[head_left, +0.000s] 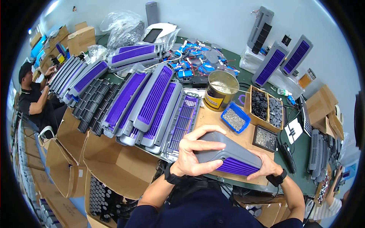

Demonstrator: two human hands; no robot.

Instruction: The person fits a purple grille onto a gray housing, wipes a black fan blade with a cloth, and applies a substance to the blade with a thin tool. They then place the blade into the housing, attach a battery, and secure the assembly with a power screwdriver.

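A grey tower fan housing [232, 150] with a purple slatted grille is held tilted above the front edge of the bench. My left hand [195, 152] wraps round its left end, fingers spread over the grey shell and thumb near the grille. The right end is gripped by my right hand [264, 165], partly behind the housing. Beyond it lie a blue tray of small metal parts [235, 117] and a large tin [219, 91]. An open housing with a purple frame and dark slats [186, 121] lies just left of my left hand.
Stacked grey-purple housings [156, 98] and black fan rollers [93, 98] cover the left bench. A wooden box of black and grey parts [266, 106], a screw tray [265, 138] and a black power tool [289, 157] lie right. Open cartons [118, 159] stand below. A co-worker [36, 95] sits far left.
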